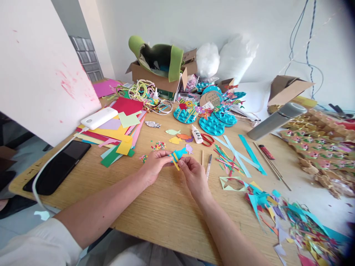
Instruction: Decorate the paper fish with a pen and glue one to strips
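Between both hands, just above the wooden table, is a blue paper fish (180, 152) with yellow strips across it. My left hand (156, 164) pinches the fish at its left end. The fingers of my right hand (194, 173) are closed on a narrow yellow strip (175, 165) at the fish's lower edge. Just beyond lie small paper fish: a pale green one (173, 132), a yellow one (174, 140), an orange one (183, 136) and a lilac one (189, 149). Bits of coloured paper (158, 145) are heaped beside my left hand.
A glue bottle (197, 134) and red scissors (208, 139) lie beyond my right hand, with a pen (209, 167) nearer. Coloured sheets (129, 107), a power bank (99, 118) and a phone (59, 166) are left. Paper strips (229, 160), a grey flask (277, 120) and scraps (310, 229) are right.
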